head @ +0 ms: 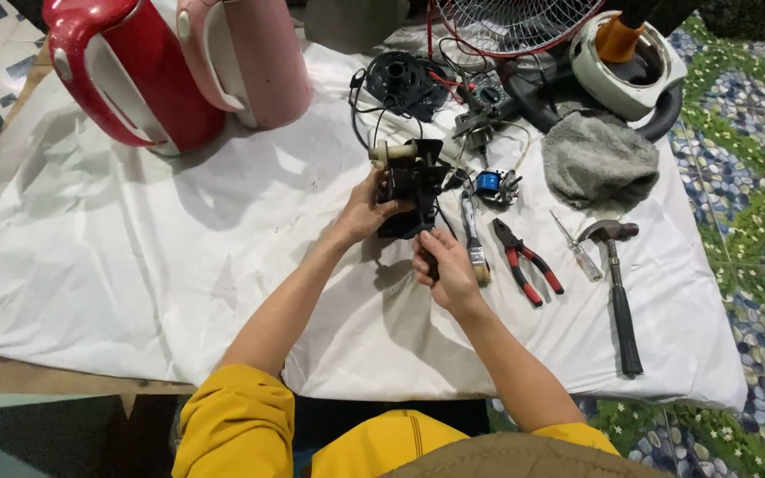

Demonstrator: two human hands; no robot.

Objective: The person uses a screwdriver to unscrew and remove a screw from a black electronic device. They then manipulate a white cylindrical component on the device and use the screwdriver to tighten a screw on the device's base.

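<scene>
Gripping black plastic motor housing upright over white cloth-covered table, left hand wrapped closed on its side.
Head view: right hand closed on dark tool handle, just below housing, nearer its bottom end.

Open white cloth across left and lower middle of frame: free passage there. Blocked upper left by red kettle and pink kettle. Crowded right of centre: paintbrush, pliers, screwdriver, hammer side by side, narrow gaps between. Upper right cluttered by grey rag, fan grille, wires.
</scene>
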